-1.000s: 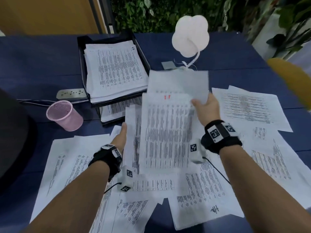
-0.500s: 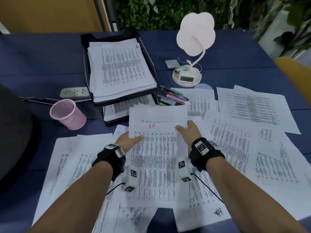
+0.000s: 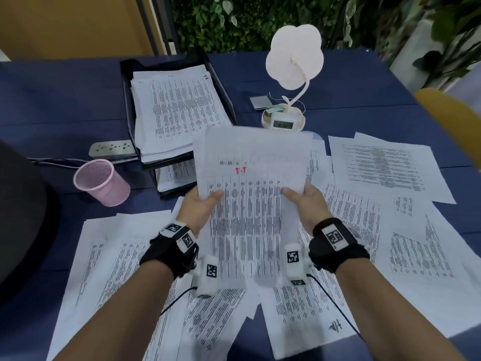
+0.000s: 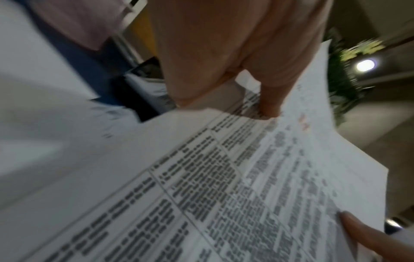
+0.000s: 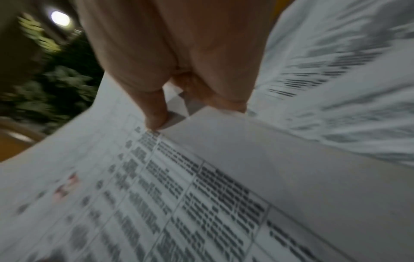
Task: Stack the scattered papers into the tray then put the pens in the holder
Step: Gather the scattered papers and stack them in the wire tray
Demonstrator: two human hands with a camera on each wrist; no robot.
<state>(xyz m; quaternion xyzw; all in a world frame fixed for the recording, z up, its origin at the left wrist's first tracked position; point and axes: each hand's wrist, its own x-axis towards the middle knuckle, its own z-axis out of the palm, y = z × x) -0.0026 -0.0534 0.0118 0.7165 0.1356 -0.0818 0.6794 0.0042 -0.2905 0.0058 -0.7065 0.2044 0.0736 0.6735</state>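
Note:
I hold a small stack of printed papers with a red mark near the top, lifted off the table and tilted up. My left hand pinches its left edge, thumb on top. My right hand pinches the right edge the same way. Both wrist views show the stack close up, with a thumb pressed on the print. The black tray stands behind on the left with a pile of papers in it. The pink mesh pen holder stands left of the tray. The pens are hidden behind the lifted stack.
Loose sheets cover the blue table on the right, left and front. A white flower-shaped lamp with a clock base stands behind the stack. A power strip lies left of the tray. A dark rounded object sits at the far left.
The stack lay flat on the table under both hands half a second ago; now both hands have lifted and tilted it up, covering the pens that showed beside the tray.

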